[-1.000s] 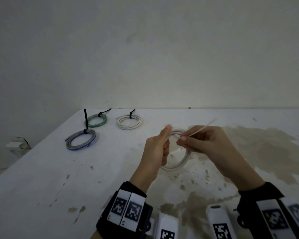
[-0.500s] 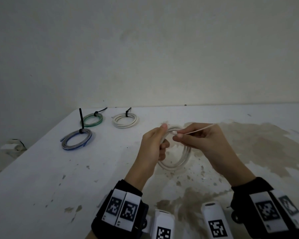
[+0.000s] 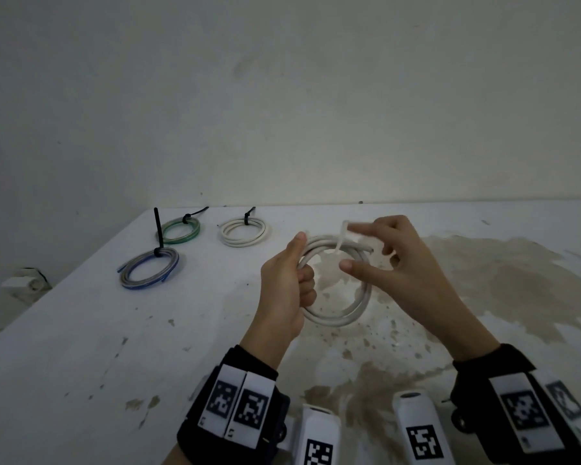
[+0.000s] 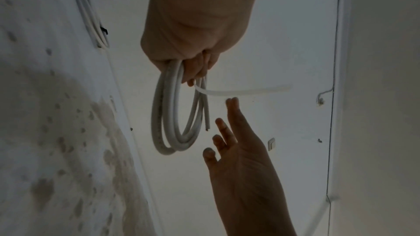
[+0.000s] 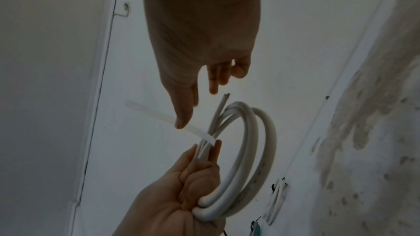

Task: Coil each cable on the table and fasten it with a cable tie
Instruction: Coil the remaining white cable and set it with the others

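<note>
A white cable coil [image 3: 346, 317] hangs upright over the table, gripped at its left side by my left hand [image 3: 299, 263]. The left wrist view shows the same fist closed round the coil [image 4: 172, 114]. A pale cable tie [image 3: 342, 234] wraps the top of the coil, and its tail [image 4: 243, 91] sticks out free. My right hand [image 3: 366, 250] hovers at the coil's upper right with fingers spread and holding nothing. In the right wrist view its thumb lies close to the tie tail [image 5: 159, 114]; contact cannot be judged. One cut cable end [image 5: 226, 95] pokes out of the bundle.
Three tied coils lie at the far left of the white table [image 3: 81, 347]: a grey-blue one [image 3: 148, 268], a green one [image 3: 179, 230] and a white one [image 3: 244, 232], each with a black tie. A brown stain [image 3: 517, 280] covers the right side. A wall stands behind.
My right hand was pinching the tie tail; it has now let go and spread its fingers. The tail now stands up from the coil. The left hand keeps its grip.
</note>
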